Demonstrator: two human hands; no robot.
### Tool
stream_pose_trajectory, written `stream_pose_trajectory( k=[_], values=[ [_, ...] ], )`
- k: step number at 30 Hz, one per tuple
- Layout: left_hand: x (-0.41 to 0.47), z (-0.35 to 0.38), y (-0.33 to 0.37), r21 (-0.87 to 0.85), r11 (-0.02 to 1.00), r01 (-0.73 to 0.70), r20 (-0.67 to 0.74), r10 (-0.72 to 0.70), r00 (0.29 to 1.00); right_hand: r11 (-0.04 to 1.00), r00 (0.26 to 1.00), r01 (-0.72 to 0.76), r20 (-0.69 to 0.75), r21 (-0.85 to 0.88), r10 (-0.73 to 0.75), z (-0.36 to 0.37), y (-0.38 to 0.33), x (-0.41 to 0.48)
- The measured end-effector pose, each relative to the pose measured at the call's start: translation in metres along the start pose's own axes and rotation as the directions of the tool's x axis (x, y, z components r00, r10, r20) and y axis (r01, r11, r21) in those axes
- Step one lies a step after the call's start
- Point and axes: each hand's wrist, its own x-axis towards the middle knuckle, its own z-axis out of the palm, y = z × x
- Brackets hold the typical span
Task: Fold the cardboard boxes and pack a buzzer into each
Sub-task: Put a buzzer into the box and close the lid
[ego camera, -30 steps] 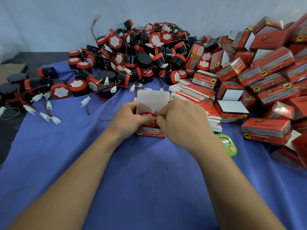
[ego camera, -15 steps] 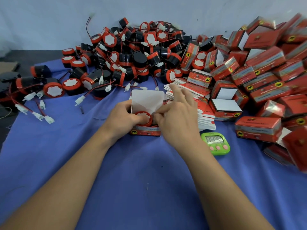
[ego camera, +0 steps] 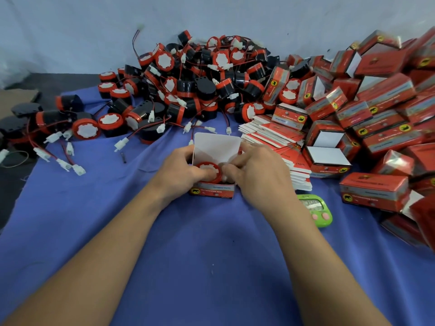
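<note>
Open red box (ego camera: 213, 190) on blue cloth (ego camera: 188, 255), white lid flap (ego camera: 216, 147) standing up behind. Buzzer (ego camera: 209, 169) seated in box mouth, red rim and white face up. Left hand (ego camera: 181, 175) clamped on left side of box, thumb over buzzer rim. Right hand (ego camera: 256, 172) closed on right side of box, fingertips pinching at buzzer edge and inner flap.

Print on box front: yellow round badge with black animal figure at left, then small lettering on grey band; too blurred to read. Same badge and band on closed box (ego camera: 374, 191) right of right hand; text there likewise not legible. Green timer (ego camera: 316, 209) just beside right wrist, digits on display blurred, two pink buttons below.

Stack of flat boxes (ego camera: 277, 147) touching far side of right hand. Heap of folded boxes (ego camera: 376, 102) further right, reaching right frame edge. Pile of loose buzzers (ego camera: 188, 90) beyond both hands, against pale wall; red-black leads with white plugs (ego camera: 122, 143) trailing toward left hand, nearest plug close beyond it.

Open cloth near side of both hands, under forearms. Cloth edge well left of left hand, dark surface (ego camera: 14, 184) past it.
</note>
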Motion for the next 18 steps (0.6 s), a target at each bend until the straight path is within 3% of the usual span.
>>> stream_pose_trajectory(
  k=[2, 5, 7, 12, 13, 15, 16, 18],
  values=[
    [-0.001, 0.000, 0.000, 0.016, 0.999, -0.029, 0.007, 0.029, 1.000, 0.983, 0.995, -0.032, -0.097, -0.183, 0.014, 0.004, -0.007, 0.000],
    [-0.004, 0.000, 0.003, 0.051, 0.995, -0.083, 0.022, 0.082, 0.996, 0.951, 0.971, -0.157, -0.215, -0.266, 0.100, 0.009, -0.021, -0.002],
    [-0.004, 0.000, 0.003, 0.052, 0.994, -0.095, 0.027, 0.094, 0.995, 0.941, 0.964, -0.203, -0.223, -0.273, 0.143, 0.011, -0.030, -0.001],
    [-0.002, -0.001, 0.001, 0.048, 0.996, -0.070, 0.024, 0.069, 0.997, 0.938, 0.986, -0.140, -0.132, -0.317, 0.102, 0.016, -0.017, 0.000],
    [-0.002, -0.001, 0.001, 0.046, 0.997, -0.066, 0.022, 0.065, 0.998, 0.971, 0.985, -0.117, -0.150, -0.207, 0.087, 0.018, -0.012, -0.003],
    [0.000, -0.001, 0.001, 0.040, 0.998, -0.046, 0.017, 0.045, 0.999, 0.968, 0.971, -0.063, -0.211, 0.242, 0.116, 0.017, -0.009, -0.010],
    [0.001, -0.001, 0.001, 0.040, 0.999, -0.028, 0.018, 0.027, 0.999, 0.878, 0.956, -0.035, -0.240, 0.477, 0.168, 0.016, -0.008, -0.013],
    [0.001, -0.001, 0.000, 0.043, 0.999, 0.010, 0.023, -0.011, 1.000, 0.685, 0.925, 0.005, -0.264, 0.728, 0.274, 0.010, -0.007, -0.016]
  ],
)
